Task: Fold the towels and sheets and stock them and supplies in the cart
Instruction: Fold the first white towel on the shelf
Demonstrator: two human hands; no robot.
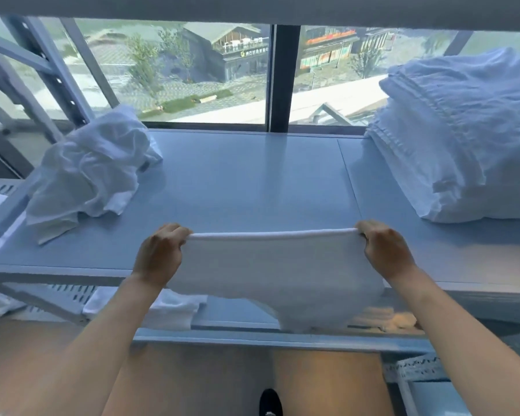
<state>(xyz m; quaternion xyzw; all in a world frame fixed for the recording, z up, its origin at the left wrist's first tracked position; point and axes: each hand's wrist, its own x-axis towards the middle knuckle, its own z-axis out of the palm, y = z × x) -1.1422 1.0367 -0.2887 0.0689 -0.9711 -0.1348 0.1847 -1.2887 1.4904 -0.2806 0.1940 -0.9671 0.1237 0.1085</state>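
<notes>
While stretched taut, unlabelled white towel (pixel 270 262).

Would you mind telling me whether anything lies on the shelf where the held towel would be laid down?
Nothing visible: the white towel hangs over a bare stretch of the pale blue shelf, between the crumpled white linen and the folded white stack.

Bright daylight through window (pixel 192 73); glare on shelf top (pixel 252 181); wide-angle bending at edges; slightly soft focus
</notes>
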